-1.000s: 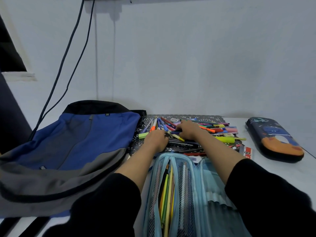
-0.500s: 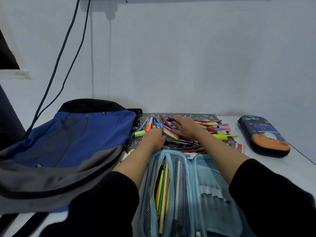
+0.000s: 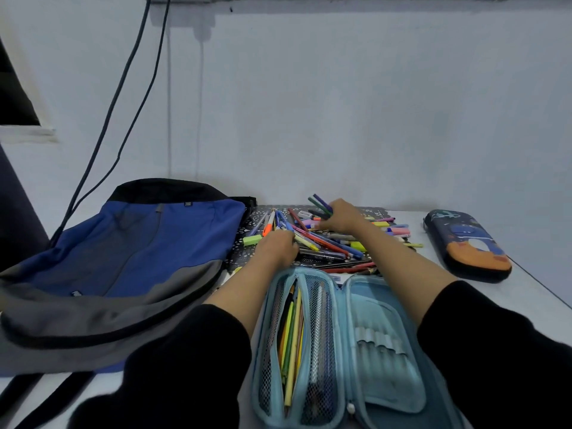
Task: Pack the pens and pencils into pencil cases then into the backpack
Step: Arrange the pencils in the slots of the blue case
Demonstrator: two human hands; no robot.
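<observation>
My right hand (image 3: pixel 339 216) grips several markers (image 3: pixel 320 204) above the pen pile (image 3: pixel 328 243) by the bench's (image 3: pixel 532 295) far edge; my left hand (image 3: pixel 277 247) touches the pile, grasp unclear. An open pencil case (image 3: pixel 371 335) lies at the near edge.

The backpack (image 3: pixel 139 243) runs off the frame at 9 o'clock, its straps (image 3: pixel 55 400) at 7. The open pencil case (image 3: pixel 387 305) is cut off at 6 o'clock. The left hand's (image 3: pixel 277 249) fingertips are hidden in the pile of pens (image 3: pixel 328 243), its hold unclear. The right hand (image 3: pixel 340 216) covers the lower ends of the markers (image 3: pixel 320 202) it grips.
</observation>
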